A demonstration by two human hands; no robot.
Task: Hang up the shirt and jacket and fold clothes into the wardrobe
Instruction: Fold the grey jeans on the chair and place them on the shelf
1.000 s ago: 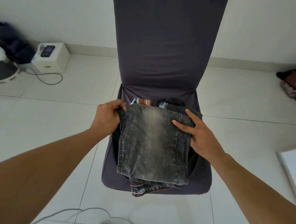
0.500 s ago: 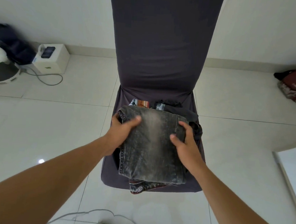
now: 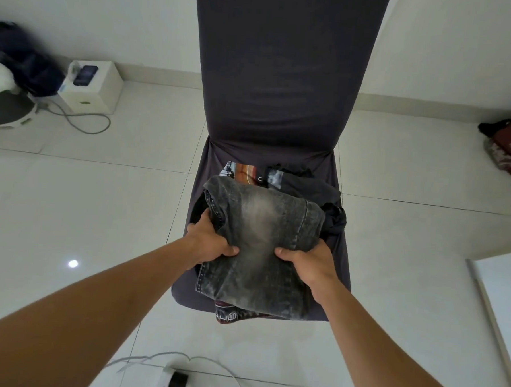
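- Left hand (image 3: 209, 239) & right hand (image 3: 307, 259) gripping folded jeans (image 3: 261, 238) at both sides, thumbs on top.
- Clothes (image 3: 305, 185) lying beyond the grip, on chair (image 3: 283, 91).

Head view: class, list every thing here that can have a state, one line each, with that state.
Grey jeans, folded, on top of the clothes on the seat.
Left hand, grips the jeans' left edge.
Right hand, grips the jeans' right edge.
Printed shirt, lying under the jeans, mostly hidden.
Chair, upright, fabric-covered, seat loaded with clothes.
Phone, lying flat on the white box.
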